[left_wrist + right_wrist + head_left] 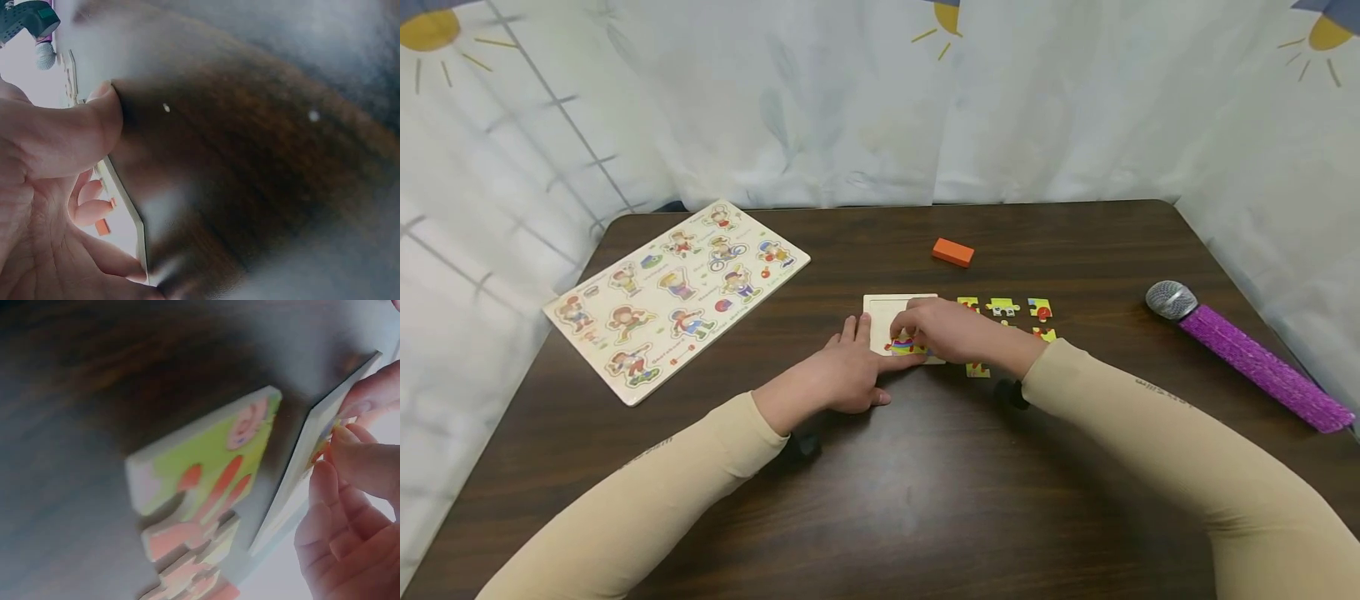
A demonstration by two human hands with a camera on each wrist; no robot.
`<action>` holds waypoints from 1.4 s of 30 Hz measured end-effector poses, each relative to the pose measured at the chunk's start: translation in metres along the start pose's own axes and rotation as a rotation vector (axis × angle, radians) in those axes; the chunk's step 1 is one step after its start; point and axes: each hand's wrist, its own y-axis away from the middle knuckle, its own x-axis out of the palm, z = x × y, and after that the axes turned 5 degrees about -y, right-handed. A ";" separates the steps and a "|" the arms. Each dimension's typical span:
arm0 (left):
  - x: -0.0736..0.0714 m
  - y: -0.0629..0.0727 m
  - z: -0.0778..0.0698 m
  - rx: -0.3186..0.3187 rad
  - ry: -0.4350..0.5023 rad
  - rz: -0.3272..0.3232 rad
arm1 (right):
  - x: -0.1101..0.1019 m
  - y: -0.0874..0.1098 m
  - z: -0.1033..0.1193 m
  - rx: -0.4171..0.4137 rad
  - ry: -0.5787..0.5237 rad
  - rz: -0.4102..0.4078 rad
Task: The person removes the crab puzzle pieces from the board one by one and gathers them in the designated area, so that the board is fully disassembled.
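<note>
A small light-wood puzzle tray [880, 310] lies on the dark table, and a colourful puzzle piece [902, 344] shows inside it. My left hand [841, 372] rests at the tray's left and near edges with its fingers stretched out, the index finger along the near rim. Over the tray, my right hand [951, 327] pinches a puzzle piece between thumb and fingertips, low against the tray's inside; the fingers hide most of that piece. Right of the tray lie several loose puzzle pieces [1002, 307], one of them large in the right wrist view, a green-and-red piece [212, 469].
An orange block [953, 252] lies beyond the tray. At the left is a large board [700, 283] with cartoon figures. A microphone [1247, 354] with a glittery purple handle lies at the right. A white patterned curtain [865, 108] hangs behind the table [910, 500].
</note>
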 end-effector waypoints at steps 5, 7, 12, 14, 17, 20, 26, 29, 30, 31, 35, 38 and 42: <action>0.000 0.000 0.000 0.003 -0.008 -0.005 | -0.001 -0.004 -0.001 0.007 -0.064 0.007; -0.001 0.001 -0.001 0.005 -0.014 -0.006 | -0.001 -0.006 -0.001 0.026 -0.097 0.008; -0.001 0.000 -0.001 0.007 -0.016 0.006 | -0.002 -0.008 -0.003 0.084 -0.173 0.014; -0.001 0.000 -0.001 0.005 -0.017 0.010 | -0.002 -0.009 -0.003 0.103 -0.203 0.013; -0.001 -0.001 -0.001 0.003 -0.020 0.014 | -0.004 -0.011 -0.004 0.127 -0.248 0.018; -0.001 -0.001 -0.001 0.003 -0.011 0.017 | -0.005 -0.012 -0.004 0.141 -0.281 0.029; 0.000 -0.002 0.000 0.002 -0.010 0.026 | -0.006 -0.009 -0.003 0.150 -0.336 0.011; 0.001 -0.002 -0.001 0.001 -0.013 0.016 | -0.010 -0.002 -0.004 0.154 -0.355 -0.034; 0.001 -0.002 -0.001 0.001 -0.014 0.012 | -0.012 0.001 -0.006 0.155 -0.358 -0.051; 0.001 -0.002 -0.001 -0.002 -0.013 0.009 | -0.013 0.004 -0.007 0.159 -0.358 -0.066; 0.001 -0.002 -0.002 -0.014 -0.009 0.005 | -0.022 0.023 -0.017 0.182 -0.336 -0.118; 0.001 -0.002 -0.002 -0.023 -0.002 0.011 | -0.027 0.041 -0.026 0.210 -0.308 -0.148; 0.002 -0.003 -0.001 -0.034 0.012 0.020 | -0.029 0.067 -0.038 0.254 -0.284 -0.165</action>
